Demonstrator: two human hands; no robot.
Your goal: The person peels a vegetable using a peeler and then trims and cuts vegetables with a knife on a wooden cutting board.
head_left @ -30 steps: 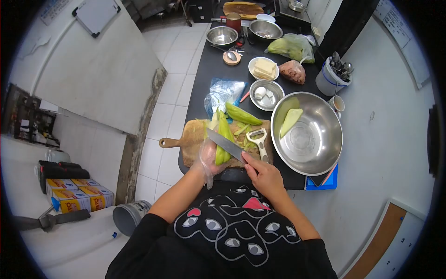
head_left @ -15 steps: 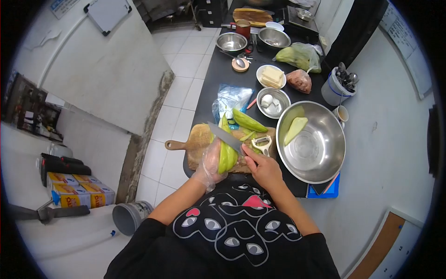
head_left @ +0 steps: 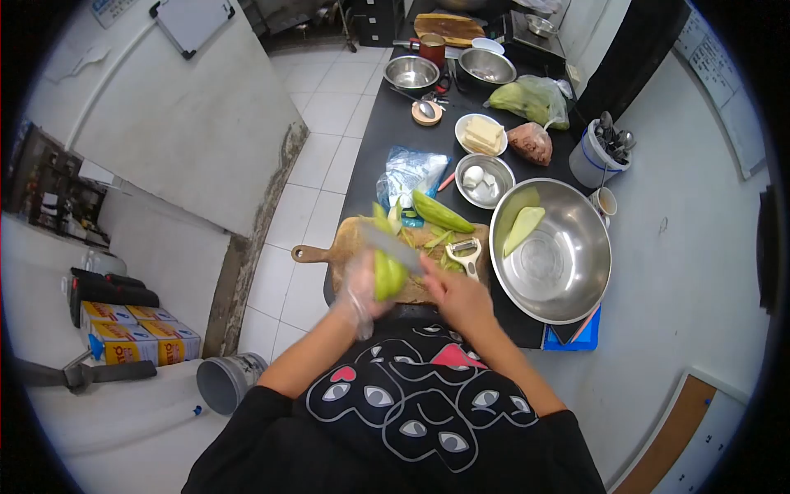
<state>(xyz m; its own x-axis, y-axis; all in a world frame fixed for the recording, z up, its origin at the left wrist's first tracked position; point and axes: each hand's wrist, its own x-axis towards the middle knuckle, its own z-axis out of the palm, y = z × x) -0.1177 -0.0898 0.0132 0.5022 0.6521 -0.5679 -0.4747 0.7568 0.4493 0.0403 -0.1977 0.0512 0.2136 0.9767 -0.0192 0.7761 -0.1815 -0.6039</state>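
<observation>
My left hand [head_left: 360, 288], in a clear plastic glove, is wrapped round a green vegetable [head_left: 389, 277] over the wooden cutting board [head_left: 346, 241]. My right hand [head_left: 455, 294] grips a knife [head_left: 390, 249], whose blade lies across the vegetable and is blurred by motion. Beyond them a whole green vegetable [head_left: 441, 212] rests on the board's far edge. Peel strips and a white peeler [head_left: 466, 258] lie on the board's right part. A blue and clear plastic bag [head_left: 411, 174] is just past the board.
A large steel bowl [head_left: 568, 272] holding a pale green piece [head_left: 523, 230] stands right of the board. Behind are a small bowl with white items [head_left: 484, 181], a dish of yellow blocks [head_left: 482, 135], a bagged brown food [head_left: 531, 144] and a utensil bucket [head_left: 594, 160].
The view has shifted, so the table sits a little further right and lower. My left hand and the vegetable have moved slightly left, and the knife has shifted over it.
</observation>
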